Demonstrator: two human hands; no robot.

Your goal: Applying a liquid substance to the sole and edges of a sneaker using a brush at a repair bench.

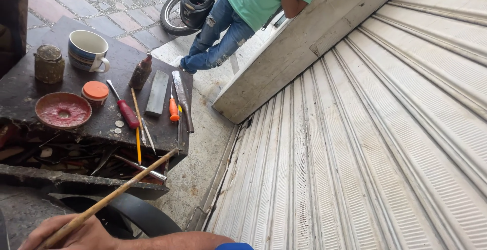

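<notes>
At the bottom left of the frame, a hand (pixel 76 235) is seen closed around a long thin wooden stick (pixel 114 195), which slants up to the right, its tip reaching the front edge of the dark desk (pixel 30 85). Which hand this is cannot be told, and no second hand of the person is seen. Just beside the hand, a black curved band (pixel 142 213) is seen.

On the desk at the upper left, a striped mug (pixel 87 50), a grimy jar (pixel 49 63), a red dish (pixel 63 110), a small tub with an orange lid (pixel 95 92), a red-handled screwdriver (pixel 125 109), a grey sharpening stone (pixel 157 92) and a knife (pixel 182 99) are laid out.

The right of the frame is filled by a ribbed metal shutter (pixel 385 143). At the top, another person in jeans and a green shirt (pixel 243 6) is seen beside a motorcycle wheel (pixel 175 14).
</notes>
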